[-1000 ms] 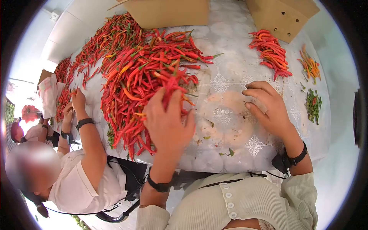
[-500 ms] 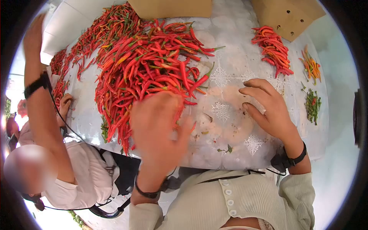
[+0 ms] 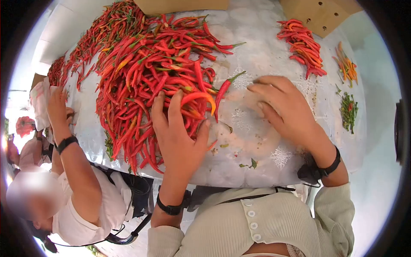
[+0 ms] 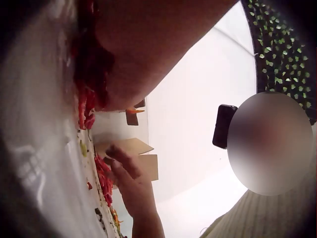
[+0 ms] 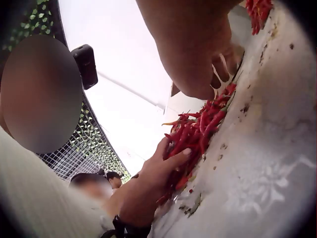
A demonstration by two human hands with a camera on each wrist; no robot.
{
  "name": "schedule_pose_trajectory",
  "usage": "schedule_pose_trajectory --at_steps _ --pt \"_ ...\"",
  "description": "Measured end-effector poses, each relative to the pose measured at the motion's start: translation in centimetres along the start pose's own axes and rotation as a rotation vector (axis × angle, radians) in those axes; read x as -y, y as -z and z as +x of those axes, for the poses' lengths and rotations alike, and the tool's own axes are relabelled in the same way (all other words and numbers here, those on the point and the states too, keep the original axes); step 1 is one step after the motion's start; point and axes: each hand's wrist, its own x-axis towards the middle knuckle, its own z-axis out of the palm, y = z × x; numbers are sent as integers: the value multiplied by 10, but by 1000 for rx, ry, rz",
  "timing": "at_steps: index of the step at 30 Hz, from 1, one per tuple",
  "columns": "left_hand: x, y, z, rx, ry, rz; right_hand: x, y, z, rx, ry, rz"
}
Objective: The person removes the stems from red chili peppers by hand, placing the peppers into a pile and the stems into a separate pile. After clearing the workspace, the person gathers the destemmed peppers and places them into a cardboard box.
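Note:
A large heap of red chili peppers (image 3: 132,73) covers the left part of the table. My left hand (image 3: 182,143) reaches onto its near right side, index and middle fingers stretched out over the peppers and thumb apart. A curved orange-red chili (image 3: 201,96) lies right at the index fingertip. Just right of it, a red chili with a long green stem (image 3: 223,92) sticks out from the heap's edge. My right hand (image 3: 291,109) is held over the tabletop, its fingers loosely bent with nothing between them. The right wrist view shows the left hand (image 5: 153,181) against the peppers.
A smaller row of red chilies (image 3: 302,47) lies at the back right, with orange chilies (image 3: 347,64) and thin green ones (image 3: 349,112) beside it. Cardboard boxes (image 3: 323,15) stand behind. Leaf scraps (image 3: 252,163) dot the table. Another person's arm (image 3: 77,171) works at the left.
My left hand drew back in a blur, then came forward onto the heap. The green-stemmed chili now shows at the heap's right edge. The neighbour's raised arm has come down; my right hand barely moved.

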Motion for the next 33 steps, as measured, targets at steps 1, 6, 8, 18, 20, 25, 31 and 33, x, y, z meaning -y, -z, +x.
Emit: schedule_pose_trajectory --at_steps 1,6,8,18,20,25,31,33 --pt "-2 -1 3 7 -16 4 -3 -4 8 -3 13 -6" --pt "-13 -9 20 -18 -52 -69 -19 -39 49 -53 171 -71" --pt "-18 -7 27 -47 -85 -106 -27 -45 53 50 204 -71" --pt "-44 9 73 -139 -226 -419 -3 16 6 -254 -104 154" --pt "-57 4 73 -73 -276 -524 4 23 -1 -370 -138 129" --pt "-59 -12 62 14 -437 -584 8 18 -9 -590 -157 231" --pt "-60 -16 54 -77 -318 -637 9 17 -12 -533 -235 312" --pt "-59 -18 52 -85 -301 -629 6 17 -13 -523 -208 266"
